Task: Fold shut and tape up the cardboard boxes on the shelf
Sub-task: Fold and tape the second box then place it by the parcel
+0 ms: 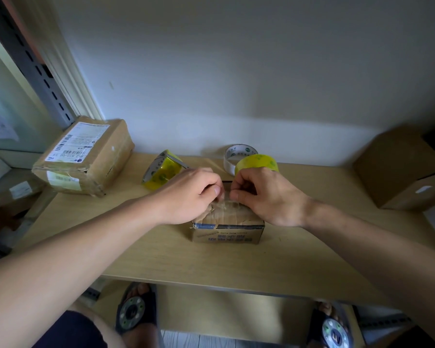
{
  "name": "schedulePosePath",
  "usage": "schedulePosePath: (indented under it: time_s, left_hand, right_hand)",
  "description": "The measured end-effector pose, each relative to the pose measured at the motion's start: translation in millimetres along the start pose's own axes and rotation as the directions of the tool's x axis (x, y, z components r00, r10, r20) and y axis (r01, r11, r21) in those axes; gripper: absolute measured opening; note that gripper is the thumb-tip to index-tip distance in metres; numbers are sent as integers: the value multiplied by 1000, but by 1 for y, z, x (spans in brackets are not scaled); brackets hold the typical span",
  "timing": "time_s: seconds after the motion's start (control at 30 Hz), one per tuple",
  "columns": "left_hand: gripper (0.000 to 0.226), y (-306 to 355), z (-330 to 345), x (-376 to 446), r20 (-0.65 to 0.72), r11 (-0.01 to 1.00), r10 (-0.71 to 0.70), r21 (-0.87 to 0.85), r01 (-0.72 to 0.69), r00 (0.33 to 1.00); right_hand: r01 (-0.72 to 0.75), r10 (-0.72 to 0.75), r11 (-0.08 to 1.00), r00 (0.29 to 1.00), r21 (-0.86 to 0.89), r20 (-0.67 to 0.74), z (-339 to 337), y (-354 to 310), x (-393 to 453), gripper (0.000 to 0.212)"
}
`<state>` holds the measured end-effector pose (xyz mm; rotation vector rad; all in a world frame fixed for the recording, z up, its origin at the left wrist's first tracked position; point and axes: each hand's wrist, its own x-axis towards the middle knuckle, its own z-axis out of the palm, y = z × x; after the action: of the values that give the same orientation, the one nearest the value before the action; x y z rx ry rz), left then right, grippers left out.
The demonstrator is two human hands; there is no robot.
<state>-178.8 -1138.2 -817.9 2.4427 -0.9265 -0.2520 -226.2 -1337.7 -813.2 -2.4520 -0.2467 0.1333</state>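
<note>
Centrally, both hands point(190, 194) point(266, 197) pinch tape atop small box point(227, 231).

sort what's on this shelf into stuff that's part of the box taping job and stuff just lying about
Part of the job:
- small brown cardboard box, both hands on its top
- left hand, right hand, pinching clear tape
- yellow tape roll
- tilted yellow tape roll
- labelled cardboard parcel
- plain cardboard box

Lying about:
- empty white tape core
- grey slotted shelf upright
</note>
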Motion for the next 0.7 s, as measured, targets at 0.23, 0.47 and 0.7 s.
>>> schedulePosePath:
  time_s: [0.23, 0.47, 0.7]
  left_hand:
    - [14, -2, 3, -4, -13, 998, 37, 49, -36, 999]
    - [12, -4, 8, -4, -52, 998, 32, 54, -29, 998]
    - [13, -2, 5, -6, -53, 1000, 9, -13, -10, 999]
  right_hand:
    - [238, -243, 969, 967, -69, -78, 7, 6, -15, 10]
    - [396, -440, 884, 885, -249, -151, 14, 5, -20, 6]
    - [344, -363, 931, 910, -124, -202, 14, 5, -18, 11]
